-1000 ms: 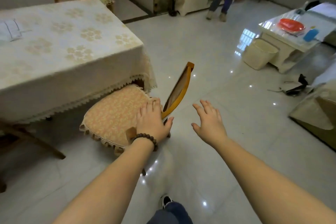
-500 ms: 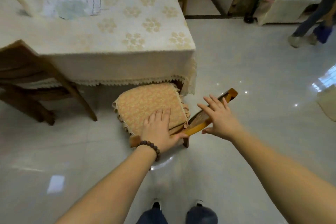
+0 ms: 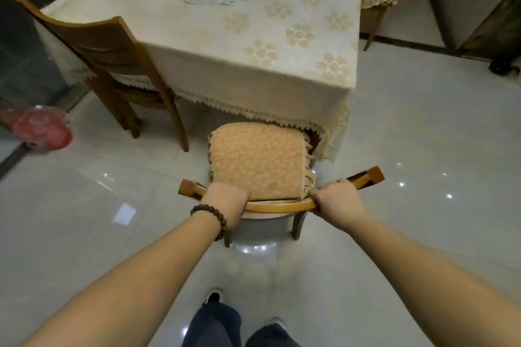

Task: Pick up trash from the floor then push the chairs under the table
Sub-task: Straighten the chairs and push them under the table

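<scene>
Both hands, left hand (image 3: 225,196) and right hand (image 3: 337,198), clenched on chair (image 3: 279,207) backrest; risk: seat cushion (image 3: 258,160) snags tablecloth (image 3: 253,70) fringe at 12 o'clock.

Both bare forearms reach toward twelve o'clock, the left hand (image 3: 225,196) and right hand (image 3: 337,198) each curled closed around the chair's top rail (image 3: 277,208), knuckles upward.

Glossy pale tiled floor (image 3: 423,149), ceiling-light glints
</scene>
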